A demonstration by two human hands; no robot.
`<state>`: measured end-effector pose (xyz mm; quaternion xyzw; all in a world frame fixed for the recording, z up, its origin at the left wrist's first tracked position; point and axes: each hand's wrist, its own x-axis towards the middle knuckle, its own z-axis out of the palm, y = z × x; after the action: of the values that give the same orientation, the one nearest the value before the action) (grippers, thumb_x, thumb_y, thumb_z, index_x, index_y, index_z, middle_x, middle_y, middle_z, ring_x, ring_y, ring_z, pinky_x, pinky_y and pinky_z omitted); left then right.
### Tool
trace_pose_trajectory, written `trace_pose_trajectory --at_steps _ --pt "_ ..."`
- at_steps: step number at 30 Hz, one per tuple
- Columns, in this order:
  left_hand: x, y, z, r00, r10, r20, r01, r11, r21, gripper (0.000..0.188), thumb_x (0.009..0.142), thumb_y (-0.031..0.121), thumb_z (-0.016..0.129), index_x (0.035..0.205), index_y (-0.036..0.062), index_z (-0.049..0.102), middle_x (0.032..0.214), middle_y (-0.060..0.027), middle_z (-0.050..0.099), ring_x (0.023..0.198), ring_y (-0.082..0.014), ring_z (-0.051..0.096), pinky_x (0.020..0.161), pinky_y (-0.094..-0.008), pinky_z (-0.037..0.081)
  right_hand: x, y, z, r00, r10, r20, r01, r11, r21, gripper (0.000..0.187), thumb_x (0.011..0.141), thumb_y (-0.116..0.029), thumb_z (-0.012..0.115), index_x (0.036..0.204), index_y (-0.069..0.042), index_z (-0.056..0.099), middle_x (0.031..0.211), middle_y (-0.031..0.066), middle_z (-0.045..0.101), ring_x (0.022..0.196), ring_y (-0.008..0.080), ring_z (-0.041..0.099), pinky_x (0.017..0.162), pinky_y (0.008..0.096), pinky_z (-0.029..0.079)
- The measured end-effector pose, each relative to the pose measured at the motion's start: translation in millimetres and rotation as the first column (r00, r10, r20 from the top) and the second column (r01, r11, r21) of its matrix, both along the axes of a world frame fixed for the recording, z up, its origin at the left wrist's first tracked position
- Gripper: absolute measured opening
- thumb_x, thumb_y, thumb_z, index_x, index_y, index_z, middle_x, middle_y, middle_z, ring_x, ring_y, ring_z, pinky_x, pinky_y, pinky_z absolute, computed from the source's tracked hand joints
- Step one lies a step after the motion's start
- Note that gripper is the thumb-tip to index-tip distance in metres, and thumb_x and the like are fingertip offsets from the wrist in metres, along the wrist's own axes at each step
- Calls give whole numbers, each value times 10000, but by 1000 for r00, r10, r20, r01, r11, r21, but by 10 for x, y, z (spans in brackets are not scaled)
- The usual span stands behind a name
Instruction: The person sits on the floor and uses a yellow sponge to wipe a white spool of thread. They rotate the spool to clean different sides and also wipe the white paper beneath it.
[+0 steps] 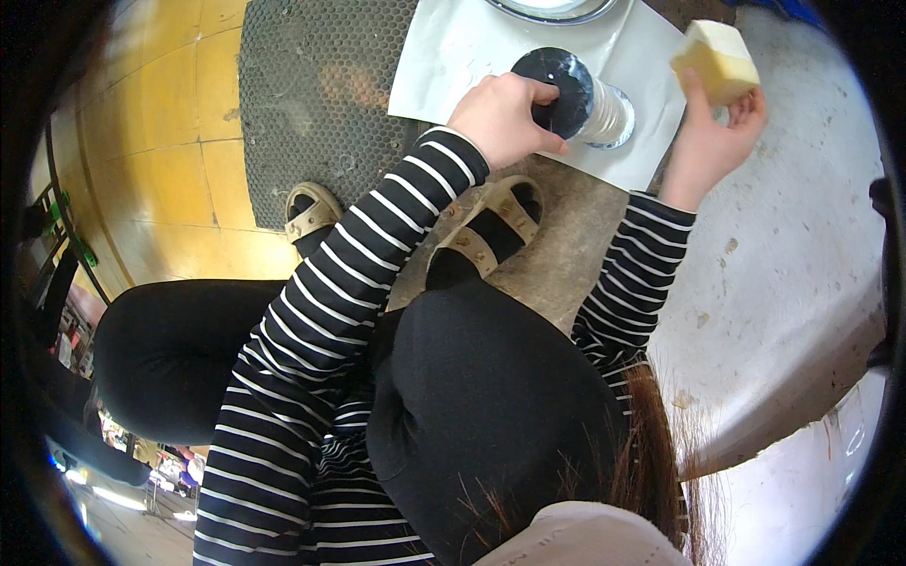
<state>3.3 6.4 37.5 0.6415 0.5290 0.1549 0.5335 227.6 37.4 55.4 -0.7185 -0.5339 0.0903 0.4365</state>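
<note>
My left hand [510, 115] grips the rim of a spool-like cylinder [609, 115], thumb and fingers round its round black end. This cylinder has a ribbed white body, white smears on the black end and a pale flange at the other end. It stands tilted in the picture over a white sheet [434, 71]. My right hand [713, 141] holds up a sponge block [719, 64], yellow with a whiter top, to the right of the cylinder and apart from it. Its fingers press the block from below and the side.
A white basin with a dark rim [552, 13] sits at the far edge of the sheet. Left of it lies a grey honeycomb mat [321, 104] beside yellow floor tiles [179, 123]. My sandalled foot [495, 226] is close to the sheet's near edge. A pale, stained surface [783, 217] extends on the right.
</note>
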Motion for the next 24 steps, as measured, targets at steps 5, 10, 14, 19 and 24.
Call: trace_pose_trajectory --at_steps 5,10,14,19,24 --pt "-194 102 -145 993 80 87 -67 987 -147 780 690 426 819 1218 -101 588 1139 -240 656 1031 -296 655 937 -330 496 483 150 -390 987 -139 82 149 981 -128 659 728 -302 826 1221 53 571 1159 196 626 1068 304 615 929 412 475" --pt "-260 94 -150 956 219 194 -137 922 -363 905 782 579 714 1311 -122 497 1194 -251 597 1104 -265 578 892 -319 470 673 309 -1017 967 -69 246 147 938 -313 588 683 -352 816 1151 -33 660 1046 165 697 999 308 653 922 431 450" --pt "-230 97 -192 935 323 145 -249 892 -378 843 829 608 651 1261 -109 556 761 -32 569 633 -64 460 554 -212 358 691 344 -1251 897 87 434 93 922 -377 546 709 -368 782 1168 -94 671 1033 149 700 985 310 653 949 436 418" --pt "-275 78 -329 892 427 148 -326 835 -444 789 842 612 633 1195 -93 602 624 58 406 508 -27 305 450 -215 239 649 123 -1041 934 -5 357 96 966 -239 424 850 -374 682 1130 -57 701 1057 161 694 991 301 644 927 365 447" --pt "-380 66 -470 875 461 148 -324 785 -529 898 784 665 643 1218 -117 572 846 -105 610 705 -148 528 636 -260 429 436 -268 -697 943 -168 -287 -59 764 -643 465 975 -415 511 1001 -17 748 1098 127 621 981 222 512 934 328 383"
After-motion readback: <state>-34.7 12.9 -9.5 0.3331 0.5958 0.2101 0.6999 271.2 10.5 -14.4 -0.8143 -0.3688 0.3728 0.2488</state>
